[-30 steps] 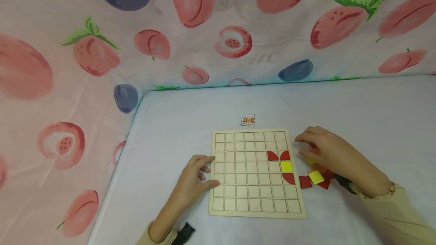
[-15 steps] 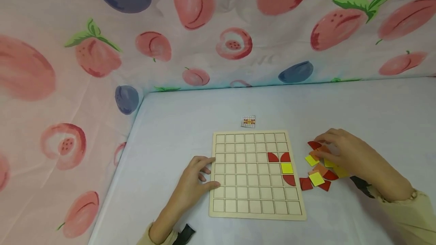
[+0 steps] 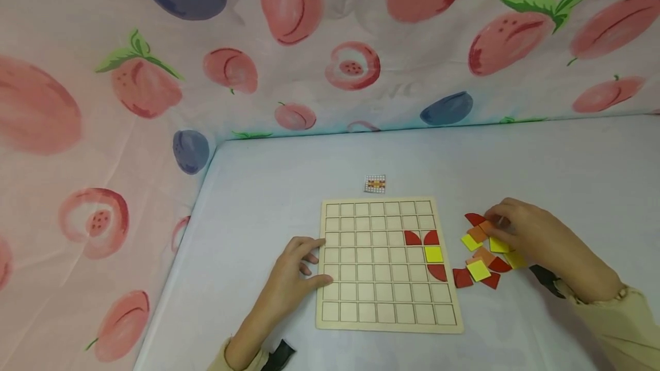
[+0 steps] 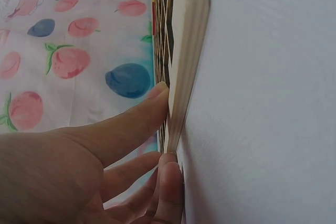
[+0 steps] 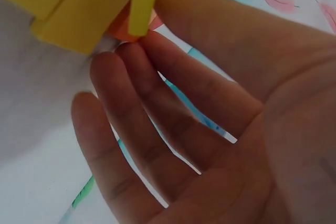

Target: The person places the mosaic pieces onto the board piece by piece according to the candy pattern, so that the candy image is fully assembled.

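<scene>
My left hand holds the left edge of a wooden grid board; in the left wrist view its thumb lies on top and the fingers meet the rim. Over a loose pile of coloured tiles, my right hand has its thumb and fingertips close together at an orange tile. In the right wrist view a narrow yellow tile shows at the thumb tip; whether it is pinched is unclear. On the board sit a yellow square and red tiles with curved edges.
Behind the board lies a small printed pattern card. The pile holds further yellow, orange and red tiles, among them a red one near the board's right edge. A fruit-print cloth rises behind and at the left.
From beside the board's right edge, my right hand has moved right over the pile, uncovering several tiles, and hardly moves in the last half second. My left hand stays on the board.
</scene>
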`<state>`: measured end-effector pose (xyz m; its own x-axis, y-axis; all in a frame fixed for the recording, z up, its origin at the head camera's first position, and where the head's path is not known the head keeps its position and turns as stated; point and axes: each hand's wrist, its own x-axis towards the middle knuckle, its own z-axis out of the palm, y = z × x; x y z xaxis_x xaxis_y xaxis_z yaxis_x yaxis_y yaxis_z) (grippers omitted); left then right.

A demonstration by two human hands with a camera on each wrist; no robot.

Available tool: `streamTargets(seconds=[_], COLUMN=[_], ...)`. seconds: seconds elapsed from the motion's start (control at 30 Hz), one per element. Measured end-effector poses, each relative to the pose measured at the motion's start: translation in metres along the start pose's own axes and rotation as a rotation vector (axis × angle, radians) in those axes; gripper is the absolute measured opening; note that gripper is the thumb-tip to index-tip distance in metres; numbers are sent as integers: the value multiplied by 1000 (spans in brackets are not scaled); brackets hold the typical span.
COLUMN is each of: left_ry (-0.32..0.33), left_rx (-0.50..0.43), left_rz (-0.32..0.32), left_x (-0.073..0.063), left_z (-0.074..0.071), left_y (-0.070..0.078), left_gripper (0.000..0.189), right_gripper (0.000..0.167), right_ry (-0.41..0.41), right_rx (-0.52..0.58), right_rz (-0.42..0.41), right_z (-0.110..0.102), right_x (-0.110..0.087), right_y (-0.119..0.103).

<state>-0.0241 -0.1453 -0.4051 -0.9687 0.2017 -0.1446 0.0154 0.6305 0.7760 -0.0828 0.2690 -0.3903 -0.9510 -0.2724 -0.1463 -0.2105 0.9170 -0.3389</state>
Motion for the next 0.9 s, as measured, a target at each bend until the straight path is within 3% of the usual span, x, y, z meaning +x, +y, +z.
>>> streamTargets(seconds=[0.27,0.73,0.9], left_ry=[1,4,4], left_rx=[5,8,3], left_rz=[2,-5,-4], left_x=[0,-1,-1], left_z=[0,-1,0], left_y=[1,2,2], left_gripper=[65,65,65], right_gripper=[33,28,24], right_ry=[-28,-33,-51], right_rx=[23,61,79], right_rz=[50,28,58], right_z=[0,1,-1], right_x=[0,-5,-3], right_y=[-2,0,0])
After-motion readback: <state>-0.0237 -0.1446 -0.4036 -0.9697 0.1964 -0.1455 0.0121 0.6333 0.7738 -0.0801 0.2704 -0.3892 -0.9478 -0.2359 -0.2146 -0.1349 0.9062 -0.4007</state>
